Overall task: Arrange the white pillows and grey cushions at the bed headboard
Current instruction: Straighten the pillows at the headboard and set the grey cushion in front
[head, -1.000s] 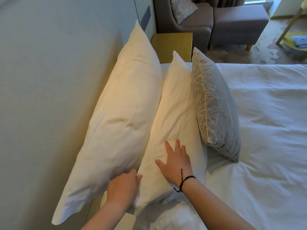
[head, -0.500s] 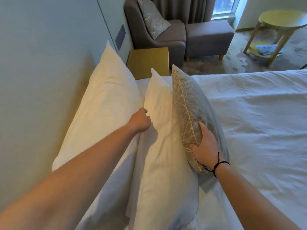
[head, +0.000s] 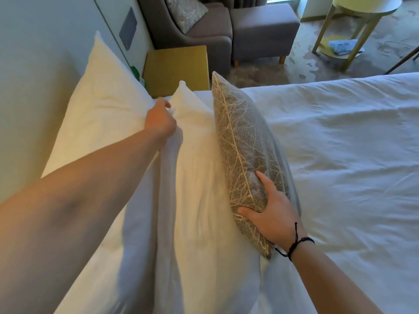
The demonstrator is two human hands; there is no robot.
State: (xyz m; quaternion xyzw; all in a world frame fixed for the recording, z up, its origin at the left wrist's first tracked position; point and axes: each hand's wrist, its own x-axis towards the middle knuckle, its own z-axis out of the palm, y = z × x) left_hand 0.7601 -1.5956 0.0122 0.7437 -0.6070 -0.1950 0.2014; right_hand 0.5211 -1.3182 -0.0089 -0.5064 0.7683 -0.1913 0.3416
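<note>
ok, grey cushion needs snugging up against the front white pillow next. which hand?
Right. The right hand already grips the grey cushion at its near end, thumb on the patterned face. The left hand is tucked between the two white pillows, with the front white pillow between it and the cushion.

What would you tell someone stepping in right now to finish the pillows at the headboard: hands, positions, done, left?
Left hand: reaches between the two white pillows, fingers curled on fabric near their far ends.
Right hand: grips the near end of the grey cushion, thumb on its front face.
Positions: back white pillow leans on the headboard; front white pillow stands against it; the cushion stands on edge against the front pillow.
Done: all three are lined up in layers.
Left: probably settling and straightening them, then letting go. Only one grey cushion shows on the bed.
</note>
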